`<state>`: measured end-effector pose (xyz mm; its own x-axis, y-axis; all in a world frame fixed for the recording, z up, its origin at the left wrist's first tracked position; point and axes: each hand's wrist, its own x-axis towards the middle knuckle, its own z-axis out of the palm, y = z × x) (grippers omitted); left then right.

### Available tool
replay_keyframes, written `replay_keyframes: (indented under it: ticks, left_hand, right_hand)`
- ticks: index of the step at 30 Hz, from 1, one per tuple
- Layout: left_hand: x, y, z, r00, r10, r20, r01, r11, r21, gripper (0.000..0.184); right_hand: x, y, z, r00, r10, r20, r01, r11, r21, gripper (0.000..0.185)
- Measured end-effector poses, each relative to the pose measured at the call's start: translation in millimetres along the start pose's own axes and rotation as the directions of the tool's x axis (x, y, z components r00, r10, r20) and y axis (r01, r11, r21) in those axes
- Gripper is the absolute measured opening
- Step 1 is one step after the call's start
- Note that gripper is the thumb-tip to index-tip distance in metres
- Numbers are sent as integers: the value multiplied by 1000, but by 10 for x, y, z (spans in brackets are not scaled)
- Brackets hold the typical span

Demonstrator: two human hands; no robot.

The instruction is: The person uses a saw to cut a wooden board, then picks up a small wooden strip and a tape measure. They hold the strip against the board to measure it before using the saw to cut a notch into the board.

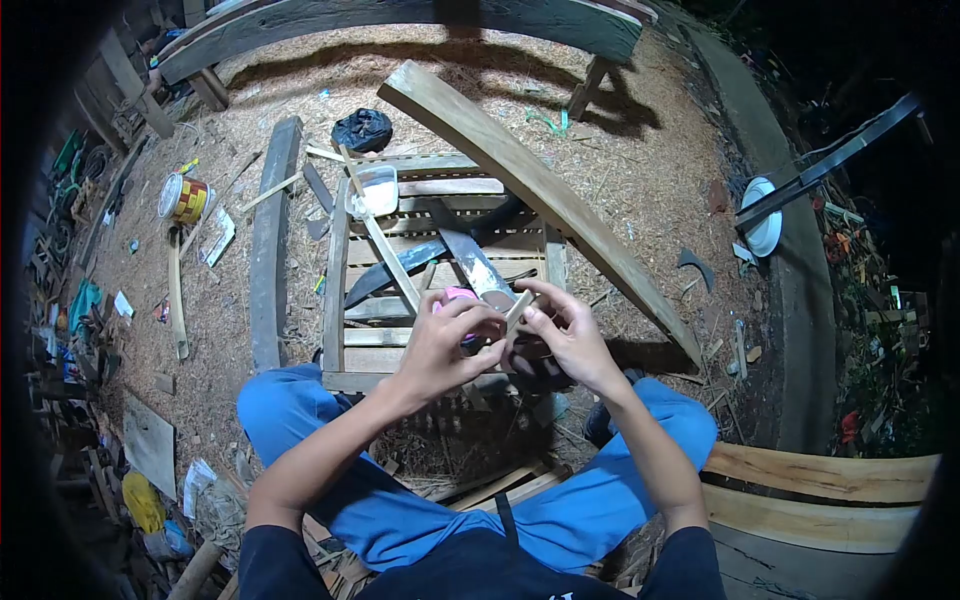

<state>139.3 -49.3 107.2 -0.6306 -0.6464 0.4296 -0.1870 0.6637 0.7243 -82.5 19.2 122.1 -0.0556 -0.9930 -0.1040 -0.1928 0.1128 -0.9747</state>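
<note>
Shavings-strewn ground (645, 215) lies brightly lit beneath a wooden bench (555, 25).

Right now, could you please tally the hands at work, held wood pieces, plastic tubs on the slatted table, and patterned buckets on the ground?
Left hand, right hand: 2
Held wood piece: 1
Plastic tub: 1
Patterned bucket: 1
Total: 5

There's 1 held wood strip (518, 312), 1 bkt. (187, 198), 1 blk. bag (362, 130), 1 plastic tub (393, 190), 1 wht. plate (764, 236).

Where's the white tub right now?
In the head view, the white tub is left of centre, on the far left corner of the slatted wooden platform, just nearer than the black bag.
</note>
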Motion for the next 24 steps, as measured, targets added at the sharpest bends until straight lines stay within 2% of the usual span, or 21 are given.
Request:
replay_keyframes:
  ticks: [1, 2, 3, 7, 9, 10, 12, 13, 14, 16, 18, 20, 24]
  left_hand:
    - [-7, -16, 17, 999, 23, -30, -21, 997, 70, 30]
    - [-11, -29, 26, 997, 49, -59, -40, 989, 142, 29]
    - [-11, -38, 23, 997, 51, -57, -43, 989, 144, 29]
    - [54, -32, -68, 996, -34, -80, 46, 989, 142, 26]
    - [97, -70, -114, 992, -89, -94, 97, 991, 92, 29]
    - [105, -86, -109, 992, -87, -93, 96, 991, 93, 29]
    - [115, -100, -110, 981, -141, -130, 149, 988, 51, 25]
    - [115, -99, -101, 980, -135, -144, 145, 987, 64, 21]
    - [120, -95, -87, 980, -134, -145, 145, 987, 65, 21]
    - [136, -94, -66, 970, -163, -181, 173, 984, 40, 19]
    - [133, -107, -50, 976, -167, -143, 172, 985, 24, 18]
    - [132, -96, -19, 981, -166, -102, 167, 986, 7, 17]
    - [141, -32, 81, 986, -146, -83, 144, 989, -31, 14]
  right_hand:
    - [-2, -27, -9, 1000, -1, 0, 1, 1000, 1, 35]
    - [-1, -66, -22, 980, -187, -70, 155, 935, -320, 32]
    - [1, -92, -31, 923, -378, -77, 255, 748, -613, 29]
    - [6, -49, -65, 897, -425, -125, 282, 766, -578, 22]
    - [-29, -82, -89, 949, -315, -2, 252, 764, -594, 22]
    - [-48, -108, -63, 949, -316, -4, 252, 764, -593, 22]
    - [-86, -159, 39, 999, -47, 28, 53, 936, -349, 22]
    - [-82, -69, 61, 987, -157, 33, 159, 938, -309, 24]
    - [-69, -33, 63, 987, -158, 33, 161, 938, -308, 24]
    - [-12, 7, 51, 992, -49, -114, 36, 993, -111, 24]
    - [68, 38, -20, 992, -46, -113, 58, 993, 107, 21]
    - [74, 9, -33, 986, 6, -169, 24, 983, 181, 21]
    - [114, 49, -38, 985, 25, -172, 14, 975, 223, 23]
